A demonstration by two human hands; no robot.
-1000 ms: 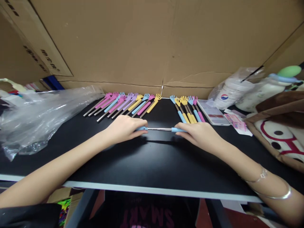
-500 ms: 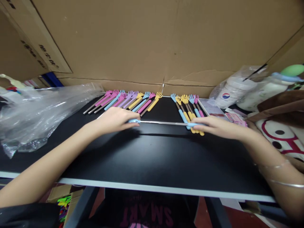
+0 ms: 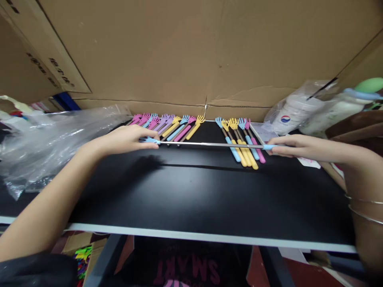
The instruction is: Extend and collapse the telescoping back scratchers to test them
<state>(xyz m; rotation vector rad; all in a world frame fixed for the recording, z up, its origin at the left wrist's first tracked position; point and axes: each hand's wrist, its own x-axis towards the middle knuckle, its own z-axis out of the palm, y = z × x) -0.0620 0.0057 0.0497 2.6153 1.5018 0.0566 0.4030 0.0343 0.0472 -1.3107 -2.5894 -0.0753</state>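
Note:
A light-blue back scratcher (image 3: 209, 144) with a long, drawn-out metal rod is held level above the black table. My left hand (image 3: 127, 139) is closed around its blue claw end, which the fingers partly hide. At the other end, my right hand (image 3: 295, 146) grips the blue handle between thumb and fingers. Behind my left hand lies a slanted row of pink, purple, yellow and blue back scratchers (image 3: 170, 125). A second group of back scratchers (image 3: 239, 139), in blue, yellow and pink, lies just beyond the rod on the right.
A clear plastic bag (image 3: 60, 139) lies on the left of the black table (image 3: 191, 199). Cardboard (image 3: 179, 52) stands along the back. On the right are a bagged white cup (image 3: 296, 113) and a bottle (image 3: 332, 115). Below the left edge sits a box of colourful pieces (image 3: 82, 259).
My hands have moved apart, the left one leftward and the right one rightward. The back scratcher's metal rod is now much longer between them.

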